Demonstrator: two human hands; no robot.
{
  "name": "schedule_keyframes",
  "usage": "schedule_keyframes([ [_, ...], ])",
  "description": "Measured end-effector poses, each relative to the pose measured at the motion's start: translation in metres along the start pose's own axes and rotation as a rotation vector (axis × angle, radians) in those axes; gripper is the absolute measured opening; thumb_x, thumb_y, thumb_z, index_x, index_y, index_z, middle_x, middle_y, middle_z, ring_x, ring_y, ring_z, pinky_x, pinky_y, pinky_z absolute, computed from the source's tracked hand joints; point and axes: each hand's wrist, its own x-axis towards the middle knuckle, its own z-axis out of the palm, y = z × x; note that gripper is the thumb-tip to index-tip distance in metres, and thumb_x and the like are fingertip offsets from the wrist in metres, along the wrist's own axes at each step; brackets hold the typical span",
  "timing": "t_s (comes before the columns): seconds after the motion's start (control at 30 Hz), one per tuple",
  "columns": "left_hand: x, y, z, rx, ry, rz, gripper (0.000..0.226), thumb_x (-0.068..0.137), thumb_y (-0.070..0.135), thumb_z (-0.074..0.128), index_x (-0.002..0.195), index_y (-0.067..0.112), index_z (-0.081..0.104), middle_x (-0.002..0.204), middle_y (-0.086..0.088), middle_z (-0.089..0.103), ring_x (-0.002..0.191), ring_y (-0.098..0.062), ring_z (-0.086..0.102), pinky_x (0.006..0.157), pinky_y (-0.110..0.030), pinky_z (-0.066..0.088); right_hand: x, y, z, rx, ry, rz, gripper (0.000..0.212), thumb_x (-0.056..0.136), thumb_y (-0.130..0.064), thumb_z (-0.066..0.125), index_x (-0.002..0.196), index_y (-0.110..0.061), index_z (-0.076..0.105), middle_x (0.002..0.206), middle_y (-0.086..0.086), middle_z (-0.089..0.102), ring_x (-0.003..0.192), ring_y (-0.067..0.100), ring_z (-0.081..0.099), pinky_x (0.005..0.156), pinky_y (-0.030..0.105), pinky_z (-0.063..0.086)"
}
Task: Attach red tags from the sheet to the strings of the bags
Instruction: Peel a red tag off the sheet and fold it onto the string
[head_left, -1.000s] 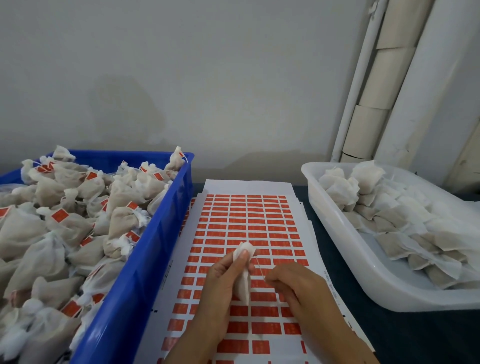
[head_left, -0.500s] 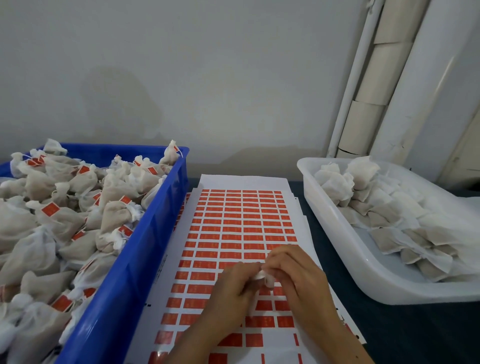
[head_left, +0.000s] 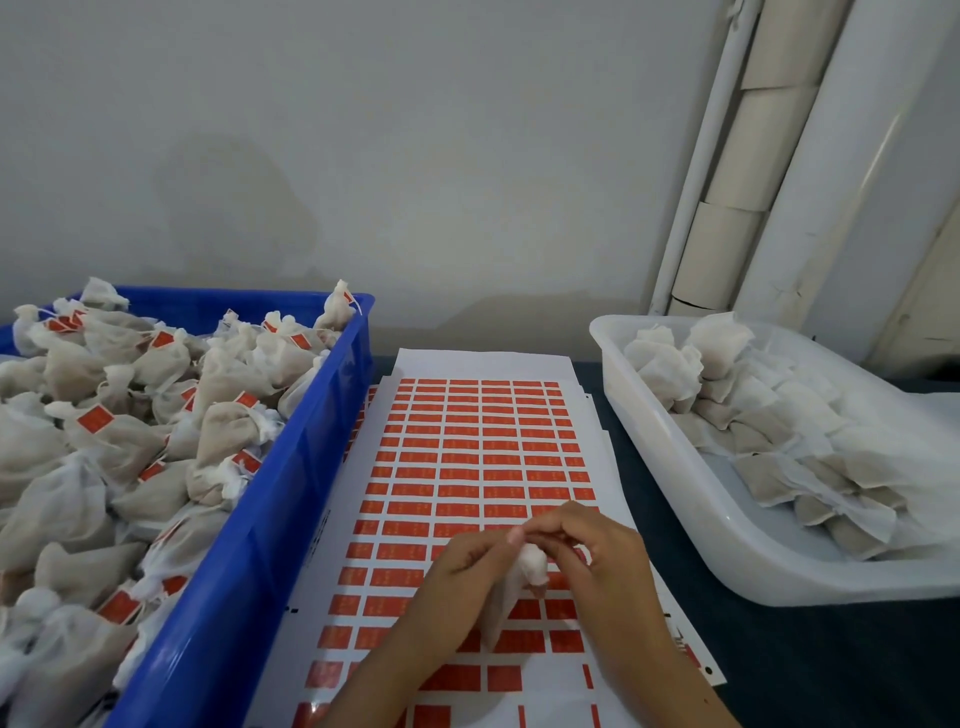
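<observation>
While both hands meet over the sheet, a bag hangs between them, its top pinched by the curled left hand and right hand. Tagged bags fill the blue bin at left; plain bags lie in the white tray at right.

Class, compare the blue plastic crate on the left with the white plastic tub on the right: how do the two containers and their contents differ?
The blue plastic crate is opaque with straight walls; the white plastic tub is translucent with rounded corners. Many cloth bags in the blue crate carry red tags, while the bags in the white tub show none. The crate's bags are heaped to the rim; the tub's lie lower, leaving bare floor. Both flank the sheet of red tags and hold small pale cloth bags.
</observation>
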Motion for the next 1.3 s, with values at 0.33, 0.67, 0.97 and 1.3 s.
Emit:
schedule_keyframes([
  [0.33,-0.005,0.011,-0.007,-0.012,0.083,-0.019,0.024,0.083,0.035,0.057,0.071,0.049,0.070,0.078,0.020,0.069,0.077,0.002,0.062,0.057,-0.006,0.046,0.000,-0.002,-0.003,0.002,0.029,-0.041,0.015,0.083,-0.036,0.050,0.083,-0.049,0.057,0.081,-0.034,0.062,0.088,-0.010,0.059,0.078,0.000,0.042],
  [0.67,-0.005,0.015,-0.010,0.012,0.062,-0.030,0.024,0.077,0.018,0.070,0.062,0.036,0.074,0.076,0.012,0.072,0.075,-0.001,0.064,0.059,-0.009,0.048,0.003,-0.008,-0.014,-0.001,0.050,-0.147,0.017,0.081,-0.033,0.051,0.081,-0.049,0.054,0.080,-0.033,0.059,0.091,-0.006,0.059,0.079,0.001,0.043],
  [0.97,-0.002,0.012,-0.010,-0.008,0.106,-0.027,0.013,0.071,0.016,0.076,0.066,0.027,0.073,0.076,0.006,0.072,0.072,-0.005,0.067,0.057,-0.008,0.047,0.003,-0.008,-0.012,0.191,0.006,0.014,0.021,0.084,-0.013,0.063,0.077,-0.033,0.064,0.080,-0.020,0.068,0.082,0.002,0.064,0.074,0.007,0.048],
  [1.3,0.000,0.009,-0.010,0.064,0.155,-0.025,0.027,0.066,0.013,0.080,0.085,0.019,0.062,0.075,0.006,0.072,0.077,-0.010,0.069,0.065,-0.020,0.053,0.005,-0.009,-0.008,0.417,-0.044,0.199,0.013,0.083,-0.009,0.064,0.077,-0.019,0.068,0.072,-0.007,0.070,0.068,0.013,0.067,0.059,0.017,0.053],
])
